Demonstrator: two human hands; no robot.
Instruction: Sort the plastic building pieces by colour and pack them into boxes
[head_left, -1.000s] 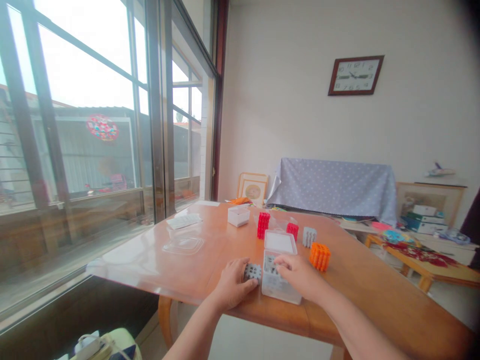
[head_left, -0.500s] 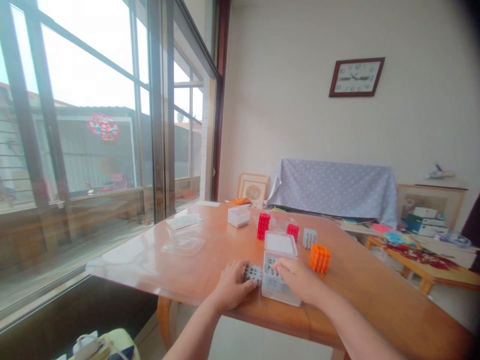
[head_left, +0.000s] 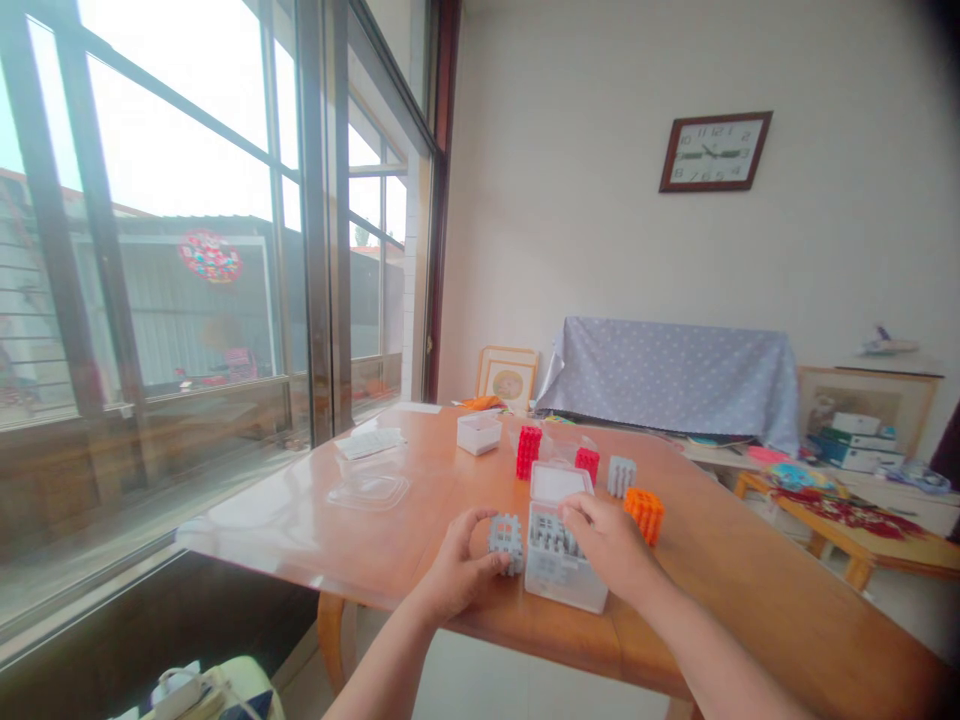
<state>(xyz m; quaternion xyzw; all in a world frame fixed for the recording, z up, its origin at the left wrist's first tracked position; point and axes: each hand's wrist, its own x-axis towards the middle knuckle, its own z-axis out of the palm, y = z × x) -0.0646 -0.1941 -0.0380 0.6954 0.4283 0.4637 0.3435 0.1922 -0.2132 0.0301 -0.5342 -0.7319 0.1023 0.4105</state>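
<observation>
My left hand (head_left: 463, 562) is curled around a grey lattice-like plastic block (head_left: 505, 545), thumb at its near side and fingers at its far side. Just right of that block stands a clear plastic box (head_left: 566, 588) with its lid (head_left: 561, 482) raised at the back. Grey blocks (head_left: 546, 535) of the same sort fill its upper part. My right hand (head_left: 606, 538) reaches over the box's right side, thumb and fingers pinched together at the opening. What they hold, if anything, is hidden.
Behind the box stand a tall red block stack (head_left: 529, 453), a shorter red one (head_left: 587, 464), a grey stack (head_left: 622, 477) and an orange stack (head_left: 643, 513). A white box (head_left: 478, 434) and a clear lid (head_left: 369, 490) lie farther left on the wooden table (head_left: 442, 490).
The grey block in my left hand has turned more upright and shows more of its face. My right hand has risen slightly and drawn right, with its fingers higher at the box opening.
</observation>
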